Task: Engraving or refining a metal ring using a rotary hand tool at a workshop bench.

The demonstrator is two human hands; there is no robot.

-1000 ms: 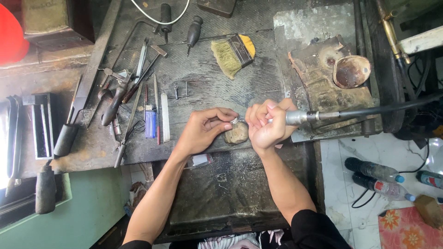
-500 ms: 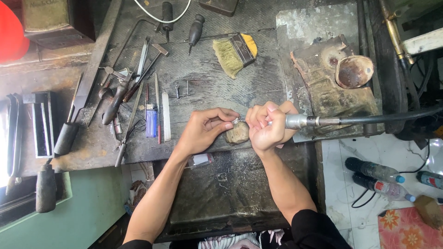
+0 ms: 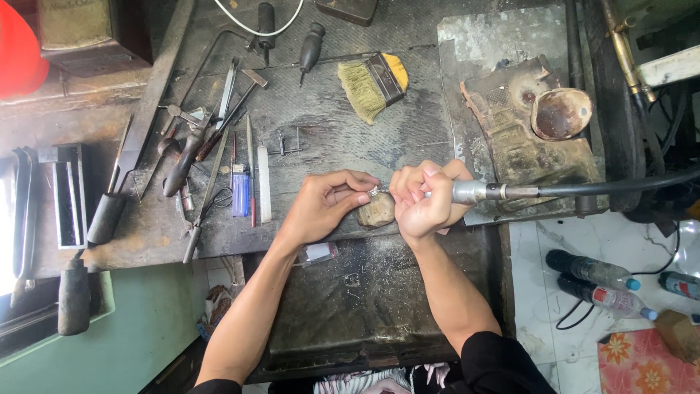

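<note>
left hand is pinching a tiny silvery ring at fingertips, over a worn wooden peg on the desk. right hand is closing around a rotary handpiece. ring is looking light, stiff, slippery; gripping its edges seems safest.

Over a worn wooden peg on the cluttered desk, the left hand pinches a small ring while the right hand grips a flex-shaft handpiece against it.
</note>
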